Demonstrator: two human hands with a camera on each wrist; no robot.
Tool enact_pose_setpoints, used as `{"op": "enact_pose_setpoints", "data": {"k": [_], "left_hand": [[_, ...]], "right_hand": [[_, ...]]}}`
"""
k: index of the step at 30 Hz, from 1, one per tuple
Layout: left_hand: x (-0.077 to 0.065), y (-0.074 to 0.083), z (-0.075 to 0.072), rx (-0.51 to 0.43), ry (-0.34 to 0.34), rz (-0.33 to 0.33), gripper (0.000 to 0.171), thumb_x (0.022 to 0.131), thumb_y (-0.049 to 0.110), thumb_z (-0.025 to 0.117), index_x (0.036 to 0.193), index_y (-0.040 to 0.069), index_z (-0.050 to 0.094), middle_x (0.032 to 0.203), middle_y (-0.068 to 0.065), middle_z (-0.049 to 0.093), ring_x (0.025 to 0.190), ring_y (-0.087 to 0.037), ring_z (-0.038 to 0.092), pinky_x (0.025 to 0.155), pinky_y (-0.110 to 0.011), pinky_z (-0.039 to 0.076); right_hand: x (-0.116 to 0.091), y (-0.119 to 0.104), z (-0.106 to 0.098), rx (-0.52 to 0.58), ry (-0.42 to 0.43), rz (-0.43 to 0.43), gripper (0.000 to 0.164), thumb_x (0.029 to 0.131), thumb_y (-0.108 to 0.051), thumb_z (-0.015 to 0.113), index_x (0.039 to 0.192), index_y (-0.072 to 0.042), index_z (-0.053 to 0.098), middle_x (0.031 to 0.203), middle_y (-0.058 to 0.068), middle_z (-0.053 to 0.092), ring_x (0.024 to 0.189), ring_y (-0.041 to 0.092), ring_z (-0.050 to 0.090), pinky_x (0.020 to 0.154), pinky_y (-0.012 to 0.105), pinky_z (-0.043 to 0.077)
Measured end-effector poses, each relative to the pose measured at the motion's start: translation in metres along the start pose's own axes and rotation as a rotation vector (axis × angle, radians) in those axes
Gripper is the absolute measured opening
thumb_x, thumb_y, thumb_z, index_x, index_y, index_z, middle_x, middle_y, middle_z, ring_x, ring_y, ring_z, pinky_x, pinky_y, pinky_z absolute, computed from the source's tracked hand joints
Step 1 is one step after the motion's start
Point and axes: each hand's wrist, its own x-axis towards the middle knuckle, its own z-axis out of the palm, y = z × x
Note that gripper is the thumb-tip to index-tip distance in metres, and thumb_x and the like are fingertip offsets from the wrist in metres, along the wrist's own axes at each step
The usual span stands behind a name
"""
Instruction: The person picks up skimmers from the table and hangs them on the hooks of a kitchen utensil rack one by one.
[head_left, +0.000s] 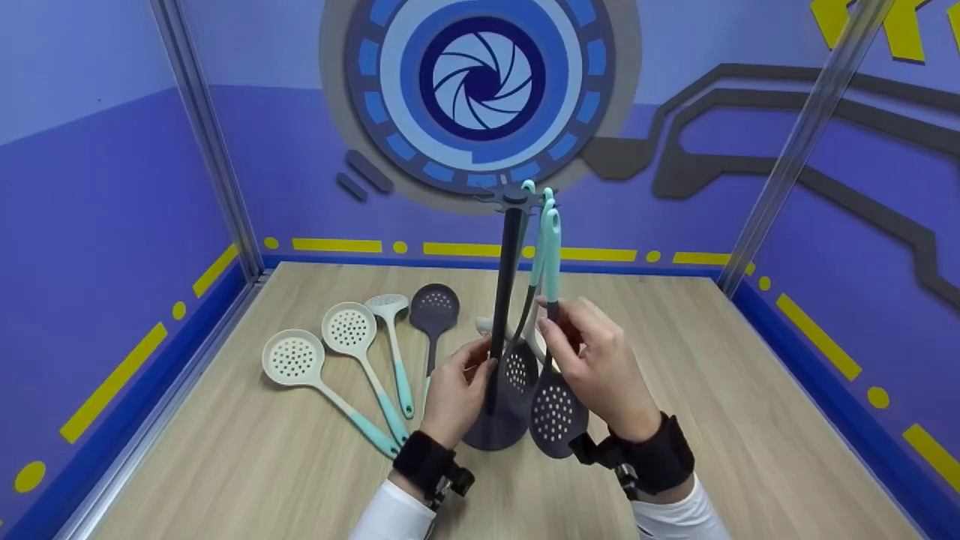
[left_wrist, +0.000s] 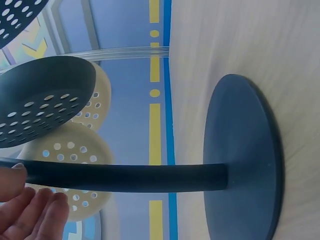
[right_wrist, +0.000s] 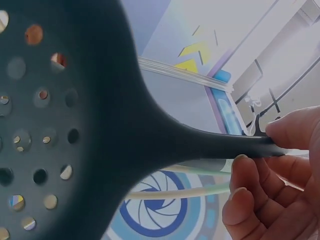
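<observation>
My left hand holds the dark pole of a utensil stand low down, thumb and fingers on either side of it. In the left wrist view the stand's round base sits on the table. With my right hand I pinch the dark neck of a black skimmer. Its mint handle points up, the tip right by the hooks. Another black skimmer hangs beside the pole. Behind it, the left wrist view shows cream perforated heads.
On the table left of the stand lie two cream skimmers, a smaller cream perforated utensil and a black skimmer. Blue panel walls enclose the back and sides, with metal posts in the corners.
</observation>
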Motion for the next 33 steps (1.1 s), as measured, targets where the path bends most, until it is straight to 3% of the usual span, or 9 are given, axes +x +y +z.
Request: {"op": "enact_pose_setpoints", "data": {"k": [4, 14, 24, 33], "left_hand": [[-0.0002, 0.0002, 0.0017, 0.023, -0.029, -0.032, 0.032, 0.098, 0.022, 0.062, 0.131, 0.022, 0.063, 0.118, 0.002, 0.072, 0.106, -0.011, 0.069, 0.089, -0.022, 0.057], [-0.0001, -0.0024, 0.0022, 0.063, -0.036, -0.082, 0.030, 0.099, 0.024, 0.061, 0.129, 0.023, 0.064, 0.115, 0.004, 0.072, 0.104, -0.010, 0.069, 0.088, -0.025, 0.057], [0.0009, -0.0036, 0.0042, 0.099, -0.053, -0.083, 0.028, 0.100, 0.024, 0.059, 0.127, 0.025, 0.065, 0.116, 0.006, 0.072, 0.105, -0.010, 0.069, 0.088, -0.026, 0.058], [0.0010, -0.0042, 0.0056, 0.077, -0.046, -0.101, 0.027, 0.100, 0.023, 0.060, 0.126, 0.025, 0.066, 0.115, 0.005, 0.072, 0.104, -0.010, 0.069, 0.088, -0.025, 0.058]], "right_hand": [[0.0007, 0.0001, 0.0002, -0.005, 0.022, -0.007, 0.025, 0.098, -0.017, 0.062, 0.121, -0.013, 0.069, 0.081, -0.006, 0.050, 0.066, 0.004, 0.045, 0.052, 0.018, 0.038], [0.0002, -0.0032, 0.0006, -0.028, 0.012, 0.044, 0.018, 0.101, -0.022, 0.058, 0.113, -0.012, 0.067, 0.082, -0.004, 0.048, 0.070, 0.007, 0.045, 0.055, 0.019, 0.037], [0.0004, -0.0014, 0.0041, -0.039, 0.024, 0.037, 0.023, 0.101, -0.025, 0.058, 0.118, -0.013, 0.068, 0.085, -0.004, 0.050, 0.068, 0.006, 0.043, 0.053, 0.018, 0.035], [0.0000, -0.0016, 0.0051, -0.043, 0.019, 0.038, 0.026, 0.101, -0.025, 0.058, 0.123, -0.013, 0.068, 0.081, -0.004, 0.047, 0.067, 0.007, 0.041, 0.052, 0.018, 0.034]]}}
